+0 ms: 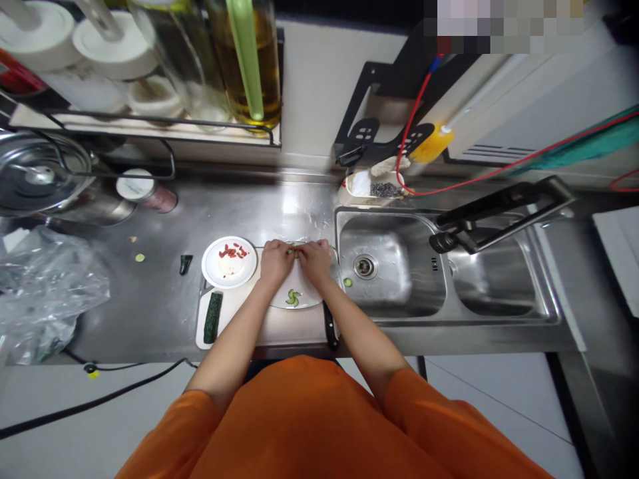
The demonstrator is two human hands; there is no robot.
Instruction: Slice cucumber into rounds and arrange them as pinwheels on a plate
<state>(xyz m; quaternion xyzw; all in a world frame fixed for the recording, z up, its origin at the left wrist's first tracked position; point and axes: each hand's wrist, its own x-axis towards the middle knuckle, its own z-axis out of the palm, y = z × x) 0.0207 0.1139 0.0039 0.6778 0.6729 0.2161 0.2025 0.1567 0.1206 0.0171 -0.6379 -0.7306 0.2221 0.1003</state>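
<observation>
My left hand [275, 264] and my right hand [316, 263] meet over the far part of a pale plate [307, 299]. Between their fingertips are small cucumber slices [293, 251], partly hidden by the fingers. Closer to me on that plate, several cucumber slices [293, 298] lie in a little cluster. The plate rests on a white cutting board [294, 330]. A length of dark green cucumber [213, 318] lies at the board's left end. Beside my left hand is a round white plate [208, 265] bearing small red pieces [233, 252]. A black-handled knife [330, 326] lies by my right forearm.
A cucumber end [186, 264] and a thin slice [140, 257] lie on the steel counter [144, 299]. Plastic bags [50, 293] and a lidded jar [147, 191] are leftward. At right are a double sink [389, 299] and a black faucet [479, 213]; a bottle rack [150, 126] hangs above.
</observation>
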